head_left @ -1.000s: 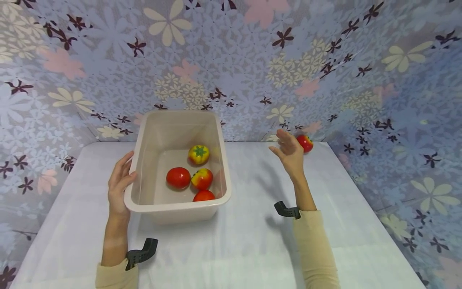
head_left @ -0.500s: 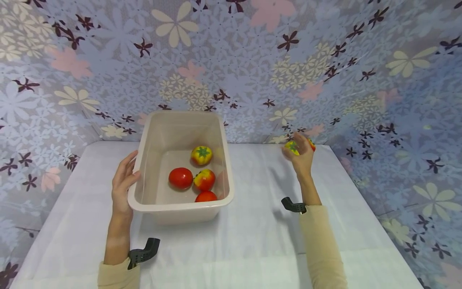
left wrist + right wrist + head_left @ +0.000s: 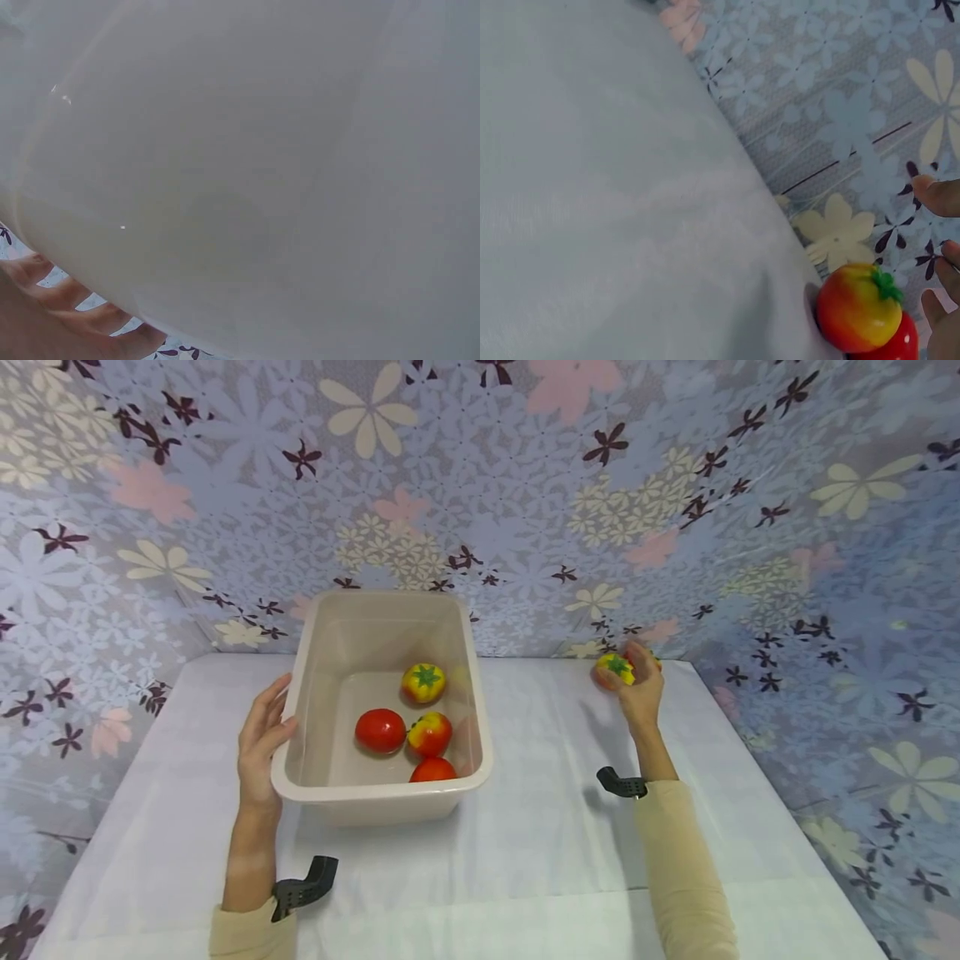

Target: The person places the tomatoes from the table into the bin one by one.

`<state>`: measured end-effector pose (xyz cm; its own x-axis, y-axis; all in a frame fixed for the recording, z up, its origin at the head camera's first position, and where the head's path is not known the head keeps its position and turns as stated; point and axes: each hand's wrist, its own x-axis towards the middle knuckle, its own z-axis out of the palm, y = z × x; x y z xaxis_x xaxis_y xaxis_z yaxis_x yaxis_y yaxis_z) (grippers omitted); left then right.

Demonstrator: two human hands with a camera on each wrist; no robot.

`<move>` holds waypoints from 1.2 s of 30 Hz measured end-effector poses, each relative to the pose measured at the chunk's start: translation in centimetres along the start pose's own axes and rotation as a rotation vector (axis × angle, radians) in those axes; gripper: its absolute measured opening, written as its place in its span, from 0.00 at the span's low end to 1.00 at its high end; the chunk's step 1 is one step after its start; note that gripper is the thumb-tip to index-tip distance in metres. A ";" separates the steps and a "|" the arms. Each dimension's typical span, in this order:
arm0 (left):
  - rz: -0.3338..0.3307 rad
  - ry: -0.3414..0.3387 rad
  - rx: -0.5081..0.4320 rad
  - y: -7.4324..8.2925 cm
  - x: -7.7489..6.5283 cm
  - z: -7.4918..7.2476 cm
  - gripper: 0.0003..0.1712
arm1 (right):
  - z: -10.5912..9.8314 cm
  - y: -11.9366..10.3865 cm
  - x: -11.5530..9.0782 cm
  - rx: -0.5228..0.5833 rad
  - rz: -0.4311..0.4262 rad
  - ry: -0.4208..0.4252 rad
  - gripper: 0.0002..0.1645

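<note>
In the head view my left hand (image 3: 262, 743) rests against the left outer side of a beige plastic bin (image 3: 315, 792), thumb near the rim. The left wrist view has its fingers (image 3: 67, 296) along the bin's edge. At the table's back right, my right hand (image 3: 641, 685) is at a red-and-yellow tomato (image 3: 615, 669) with a green leafy top. In the right wrist view its fingers (image 3: 936, 196) stand spread and apart from that tomato (image 3: 855, 307). A red tomato (image 3: 900, 341) lies right behind it, mostly hidden by my hand in the head view.
Inside the bin lie two yellow-and-red tomatoes (image 3: 423, 683) and two red ones (image 3: 380, 731); the front rim partly hides one red one. A white cloth covers the table (image 3: 540, 827). Flowered fabric (image 3: 517, 527) rises along its back and sides.
My right hand has moved right and come down around the yellow-and-red tomato, which the hand hid one second ago. The left hand keeps its place on the bin; the view has shifted slightly.
</note>
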<state>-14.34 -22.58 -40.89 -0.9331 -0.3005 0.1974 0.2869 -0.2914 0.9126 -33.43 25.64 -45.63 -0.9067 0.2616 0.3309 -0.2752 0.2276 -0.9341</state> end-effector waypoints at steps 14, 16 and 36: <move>-0.027 -0.006 0.061 -0.1 0.0 -0.1 0.31 | -0.3 2.8 0.3 -0.162 0.075 0.111 0.37; -0.024 -0.004 0.062 0.0 0.0 -0.1 0.31 | -0.2 3.0 0.3 -0.179 0.075 0.114 0.37; -0.027 0.002 0.045 0.0 0.1 -0.1 0.31 | -0.3 4.4 1.6 -0.514 0.195 0.105 0.38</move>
<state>-14.36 -22.72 -40.95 -0.9401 -0.2945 0.1719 0.2515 -0.2583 0.9328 -35.97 27.34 -49.20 -0.8815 0.4301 0.1948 0.1089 0.5868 -0.8024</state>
